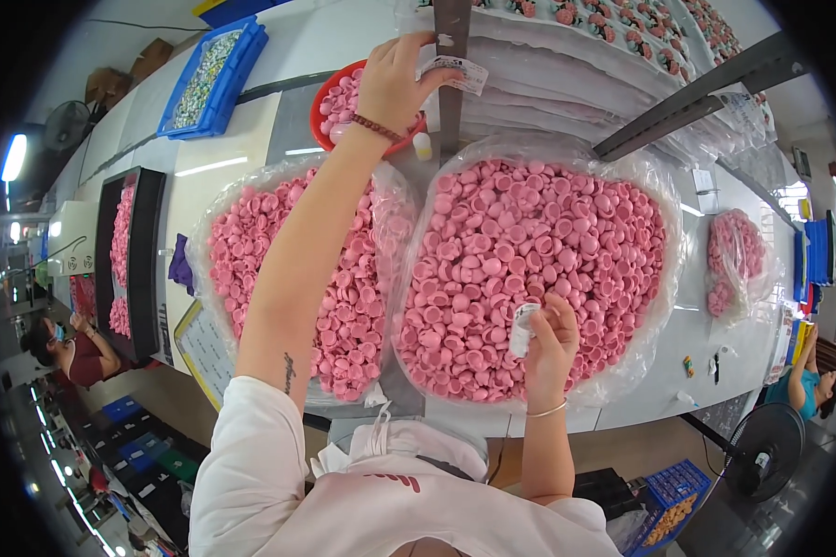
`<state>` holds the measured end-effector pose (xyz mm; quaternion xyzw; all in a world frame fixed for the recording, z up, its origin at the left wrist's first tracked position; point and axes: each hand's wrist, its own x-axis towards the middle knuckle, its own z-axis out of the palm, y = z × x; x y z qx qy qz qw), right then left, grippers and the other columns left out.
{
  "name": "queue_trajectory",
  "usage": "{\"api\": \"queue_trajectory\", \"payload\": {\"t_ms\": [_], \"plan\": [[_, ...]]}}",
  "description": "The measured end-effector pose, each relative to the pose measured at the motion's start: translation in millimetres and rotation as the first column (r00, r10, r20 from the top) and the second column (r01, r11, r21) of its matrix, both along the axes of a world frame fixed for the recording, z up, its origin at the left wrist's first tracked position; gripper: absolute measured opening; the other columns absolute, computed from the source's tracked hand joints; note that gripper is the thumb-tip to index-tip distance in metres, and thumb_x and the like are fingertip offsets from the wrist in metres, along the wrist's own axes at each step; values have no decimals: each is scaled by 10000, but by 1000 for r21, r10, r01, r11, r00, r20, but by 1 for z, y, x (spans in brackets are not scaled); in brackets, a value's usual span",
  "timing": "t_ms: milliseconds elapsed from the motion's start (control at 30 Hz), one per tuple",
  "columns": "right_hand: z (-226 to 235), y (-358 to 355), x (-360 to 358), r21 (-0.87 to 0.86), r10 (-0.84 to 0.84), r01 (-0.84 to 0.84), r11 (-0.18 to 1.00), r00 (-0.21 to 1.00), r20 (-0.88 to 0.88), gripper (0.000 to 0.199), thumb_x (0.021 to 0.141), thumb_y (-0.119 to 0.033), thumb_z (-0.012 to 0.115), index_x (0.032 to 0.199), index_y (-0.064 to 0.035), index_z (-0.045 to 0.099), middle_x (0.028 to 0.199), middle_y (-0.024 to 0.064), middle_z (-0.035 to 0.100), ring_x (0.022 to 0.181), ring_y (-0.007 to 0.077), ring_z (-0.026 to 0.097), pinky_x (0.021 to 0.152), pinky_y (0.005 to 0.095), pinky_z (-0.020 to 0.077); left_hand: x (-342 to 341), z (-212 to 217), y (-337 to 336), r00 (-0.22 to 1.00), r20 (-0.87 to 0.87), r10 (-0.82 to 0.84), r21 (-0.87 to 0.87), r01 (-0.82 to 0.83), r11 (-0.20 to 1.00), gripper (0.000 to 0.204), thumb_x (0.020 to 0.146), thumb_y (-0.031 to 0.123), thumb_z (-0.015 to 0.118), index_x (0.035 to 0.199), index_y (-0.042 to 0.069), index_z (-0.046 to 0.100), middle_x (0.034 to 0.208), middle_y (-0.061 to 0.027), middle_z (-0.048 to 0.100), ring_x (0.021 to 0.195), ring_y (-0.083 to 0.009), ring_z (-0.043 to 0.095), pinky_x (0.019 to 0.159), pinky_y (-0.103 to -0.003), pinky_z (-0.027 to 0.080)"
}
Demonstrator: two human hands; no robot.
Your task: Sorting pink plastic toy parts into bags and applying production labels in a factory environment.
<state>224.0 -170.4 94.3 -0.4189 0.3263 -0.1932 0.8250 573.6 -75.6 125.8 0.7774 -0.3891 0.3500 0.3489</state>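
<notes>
My left hand reaches far forward to a dark upright post. Its fingers and thumb are apart, with the thumb against a white printed paper label at the post. Closer to me, my right hand is closed on a small white printed piece, whose exact kind is unclear. Below it lies a large clear plastic bag full of pink hollow cups. Under my left forearm, a second bag holds similar pink cups.
A red bowl of pink pieces stands beside the post, near a small bottle. Behind are stacked sheets and a slanting metal bar. A blue tray and black tray lie leftward. Co-workers sit at both sides.
</notes>
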Motion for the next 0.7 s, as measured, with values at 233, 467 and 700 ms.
{"api": "queue_trajectory", "payload": {"t_ms": [233, 467, 700], "plan": [[-6, -2, -1, -61, -54, 57, 997, 998, 45, 281, 813, 48, 561, 1091, 7, 541, 836, 34, 606, 754, 105, 583, 711, 228, 463, 9, -10, 1, 995, 102, -18, 7, 18, 1000, 396, 695, 268, 735, 968, 28, 578, 860, -94, 634, 821, -275, 588, 711, -359, 470], [-6, 5, 6, -19, -27, 28, 999, 997, 77, 272, 807, 54, 565, 1075, 11, 545, 825, 21, 594, 757, 90, 565, 712, 217, 460, 7, -9, -2, 987, 162, 0, -24, 4, 1000, 320, 714, 232, 731, 908, 23, 585, 833, -81, 634, 778, -265, 592, 675, -339, 478], [-3, 3, 6, -32, -22, 24, 999, 998, 51, 261, 805, 56, 568, 1061, 12, 547, 828, 24, 588, 761, 87, 561, 709, 210, 459, 6, -10, -5, 989, 146, 31, -53, -23, 998, 296, 737, 236, 709, 904, 22, 589, 828, -81, 633, 769, -266, 589, 678, -345, 470]]}}
